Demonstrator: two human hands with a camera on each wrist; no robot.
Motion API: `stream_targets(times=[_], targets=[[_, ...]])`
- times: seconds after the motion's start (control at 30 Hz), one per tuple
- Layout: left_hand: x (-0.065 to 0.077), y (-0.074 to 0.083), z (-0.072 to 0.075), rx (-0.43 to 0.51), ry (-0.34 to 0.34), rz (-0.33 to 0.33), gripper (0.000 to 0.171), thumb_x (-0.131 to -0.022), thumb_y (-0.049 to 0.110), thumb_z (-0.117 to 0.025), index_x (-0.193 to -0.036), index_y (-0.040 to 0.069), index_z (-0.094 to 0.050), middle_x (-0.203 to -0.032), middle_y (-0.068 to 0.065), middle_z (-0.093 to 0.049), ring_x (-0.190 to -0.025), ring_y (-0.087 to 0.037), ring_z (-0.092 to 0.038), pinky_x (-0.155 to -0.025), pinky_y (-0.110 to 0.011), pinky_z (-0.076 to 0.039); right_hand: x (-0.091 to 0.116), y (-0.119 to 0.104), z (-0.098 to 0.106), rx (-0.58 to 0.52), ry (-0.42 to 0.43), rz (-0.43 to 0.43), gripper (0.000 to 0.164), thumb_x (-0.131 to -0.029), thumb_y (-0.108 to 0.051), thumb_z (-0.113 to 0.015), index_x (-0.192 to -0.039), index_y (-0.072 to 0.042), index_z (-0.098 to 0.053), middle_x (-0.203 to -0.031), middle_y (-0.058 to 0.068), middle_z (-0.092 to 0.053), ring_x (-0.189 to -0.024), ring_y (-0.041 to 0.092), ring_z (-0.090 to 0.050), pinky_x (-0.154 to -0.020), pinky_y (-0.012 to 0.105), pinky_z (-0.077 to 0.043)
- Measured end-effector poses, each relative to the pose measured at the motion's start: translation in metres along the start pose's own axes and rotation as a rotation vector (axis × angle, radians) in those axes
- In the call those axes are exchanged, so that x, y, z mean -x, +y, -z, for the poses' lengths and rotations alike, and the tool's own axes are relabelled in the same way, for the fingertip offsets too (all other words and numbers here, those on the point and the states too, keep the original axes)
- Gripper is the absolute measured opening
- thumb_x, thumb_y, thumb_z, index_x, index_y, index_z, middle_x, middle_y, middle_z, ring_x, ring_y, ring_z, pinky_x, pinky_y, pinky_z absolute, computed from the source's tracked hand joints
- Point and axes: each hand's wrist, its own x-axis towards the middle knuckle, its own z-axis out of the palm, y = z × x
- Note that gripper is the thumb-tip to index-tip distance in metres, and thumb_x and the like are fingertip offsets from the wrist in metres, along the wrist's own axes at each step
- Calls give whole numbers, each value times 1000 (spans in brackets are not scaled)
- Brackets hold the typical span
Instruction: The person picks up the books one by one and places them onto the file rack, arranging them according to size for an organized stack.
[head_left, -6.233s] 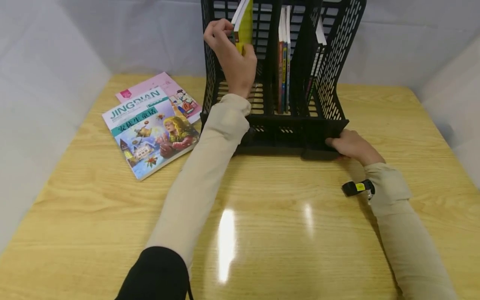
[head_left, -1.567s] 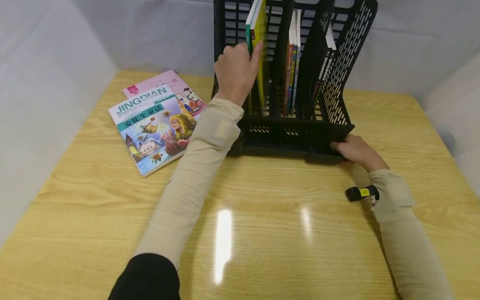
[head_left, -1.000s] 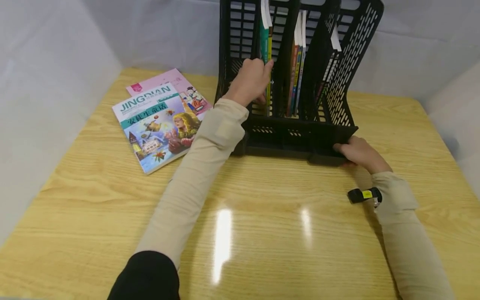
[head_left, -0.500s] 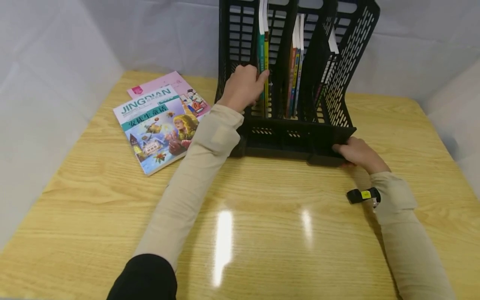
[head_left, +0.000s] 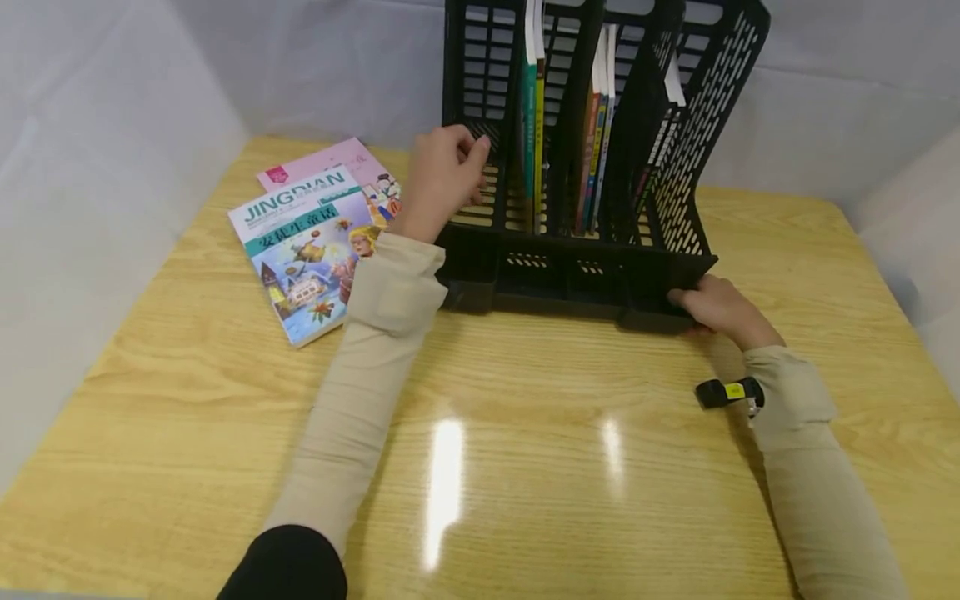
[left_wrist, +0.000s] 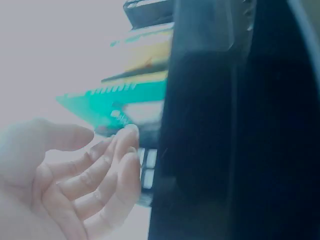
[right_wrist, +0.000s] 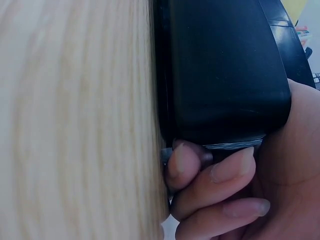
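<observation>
A black mesh file rack [head_left: 570, 292] stands at the back of the table, divided into compartments. In its left compartment a green-spined book [head_left: 528, 133] and a yellow-spined book [head_left: 538, 137] stand upright against the divider. My left hand [head_left: 442, 179] hovers at the rack's left side, fingers loosely bent and holding nothing. In the left wrist view a gap separates the hand [left_wrist: 85, 175] from the teal cover [left_wrist: 135, 92]. My right hand [head_left: 723, 310] grips the rack's front right corner; its fingers [right_wrist: 232, 167] curl under the black edge in the right wrist view.
Left of the rack lies a fairy-tale book [head_left: 292, 242] with a blue picture cover, overlapping a pink book [head_left: 348, 154]. Several thin books [head_left: 597, 125] stand in the middle compartment, and another book [head_left: 673, 83] leans in the right one. A pale cloth wall [head_left: 330, 67] rises behind.
My left hand has set the green and yellow books down into the left compartment, let go, and moved left away from them. The right hand keeps its hold on the rack's corner.
</observation>
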Motion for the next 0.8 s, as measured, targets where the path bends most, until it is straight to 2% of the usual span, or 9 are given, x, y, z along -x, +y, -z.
stream_targets(times=[0.07,0.23,0.37,0.5,0.63,0.73,0.8], targets=[[1,-2,8,36,26,15,32,-102,29,-45,-98,3,-62,-81,-13,-68,-61,-16,-65,-58,-23,-54,1,1,0,-4,-2,0,39,-97,-32,-42,-95,6,-52,-52,1,-50,-49,17,-56,-58,30,-46],[2,-15,26,89,80,112,29,-102,28,-46,-103,3,-62,-84,-11,-68,-64,-16,-66,-61,-24,-56,2,1,1,10,-2,9,37,-96,-32,-42,-83,1,-50,-49,1,-48,-49,18,-55,-59,30,-45],[0,-32,40,124,106,210,28,-101,27,-46,-106,4,-61,-84,-6,-66,-68,-15,-67,-64,-24,-57,1,1,0,12,-4,12,36,-97,-32,-43,-83,0,-51,-51,2,-50,-50,18,-55,-58,30,-45],[1,-51,56,171,151,285,22,-101,26,-47,-101,7,-59,-82,-3,-64,-63,-8,-64,-60,-21,-56,1,-1,0,12,-11,12,36,-97,-32,-43,-83,0,-50,-51,2,-49,-50,18,-55,-57,31,-44],[3,-67,67,163,248,319,17,-99,22,-49,-91,9,-57,-75,3,-61,-57,-4,-61,-52,-16,-52,1,-1,0,17,-12,15,37,-97,-33,-42,-84,0,-50,-49,0,-47,-50,18,-56,-60,30,-46],[4,-79,72,96,297,355,17,-97,21,-49,-90,9,-58,-73,7,-57,-54,-2,-57,-51,-15,-50,1,0,1,20,-14,14,37,-97,-34,-42,-84,0,-50,-48,0,-47,-49,18,-56,-61,30,-46],[7,-87,75,22,304,389,19,-97,23,-48,-92,8,-59,-76,5,-55,-55,-3,-52,-54,-18,-46,1,0,1,18,-15,12,37,-97,-33,-42,-85,1,-51,-49,0,-48,-49,18,-56,-61,30,-46]])
